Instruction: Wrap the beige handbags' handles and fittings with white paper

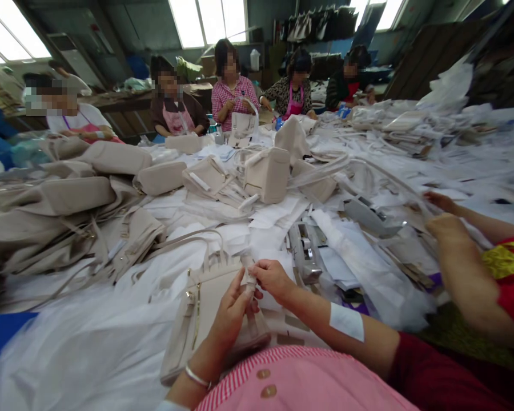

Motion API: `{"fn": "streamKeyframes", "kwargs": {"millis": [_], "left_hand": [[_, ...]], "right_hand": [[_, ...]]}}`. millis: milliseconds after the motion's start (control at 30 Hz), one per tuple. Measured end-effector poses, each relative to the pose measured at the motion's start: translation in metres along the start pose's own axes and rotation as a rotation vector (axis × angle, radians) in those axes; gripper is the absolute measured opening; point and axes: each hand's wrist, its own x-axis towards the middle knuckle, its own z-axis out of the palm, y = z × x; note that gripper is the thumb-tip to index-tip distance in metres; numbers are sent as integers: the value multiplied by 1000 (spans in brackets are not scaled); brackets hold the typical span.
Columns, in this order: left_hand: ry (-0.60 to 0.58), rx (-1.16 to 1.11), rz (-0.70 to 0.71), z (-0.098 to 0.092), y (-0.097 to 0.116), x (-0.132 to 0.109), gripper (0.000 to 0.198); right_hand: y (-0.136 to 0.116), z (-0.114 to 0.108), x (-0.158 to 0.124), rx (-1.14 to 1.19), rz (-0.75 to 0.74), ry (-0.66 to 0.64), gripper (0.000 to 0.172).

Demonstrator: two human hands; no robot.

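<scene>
A beige handbag [216, 291] with gold zips lies in front of me against my pink apron. Its thin strap [201, 238] arches above the top edge. My left hand [235, 305] is over the bag's right side, its thumb and fingers closed around a strap piece [251, 283] that looks wrapped in pale film. At the upper end of that piece, my right hand [273, 278] pinches with thumb and forefinger. The fingertips partly cover what they grip. Just beyond my right hand stands a grey tape dispenser [306, 254].
Beige bags [77, 197] are heaped at left, with more bags [265, 174] ahead. White paper and plastic film [360, 257] cover much of the table. Another tape dispenser [372, 217] lies at right, near a co-worker's arms [458, 251]. Several people sit across the table.
</scene>
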Motion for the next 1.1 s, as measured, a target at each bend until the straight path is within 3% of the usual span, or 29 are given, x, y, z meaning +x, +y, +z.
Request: {"fn": "streamKeyframes", "kwargs": {"millis": [200,400,500,633,733,800,1000,1100], "left_hand": [[101,188,-66,0,-9,8,41],[293,-99,-104,-2,-23,13,42],[340,-174,-142,-2,-26,12,44],[367,-195,-141,-1,-26,11,43],[371,-184,-133,1,-25,10,44],[379,-162,-127,2,-23,9,45],[338,-74,-108,0,-19,2,44],[293,-6,-41,-2,-13,0,40]], "right_hand": [[9,-13,-3,-253,-86,87,29],[34,-74,-18,-611,-87,198,27],[45,-96,-23,-765,-98,195,30],[50,-93,-22,-926,-177,72,21],[53,-80,-10,-1104,-185,18,43],[58,-75,1,-1145,-136,27,45],[56,-86,18,-1000,-90,25,5],[36,-93,18,-841,-155,28,10]]}}
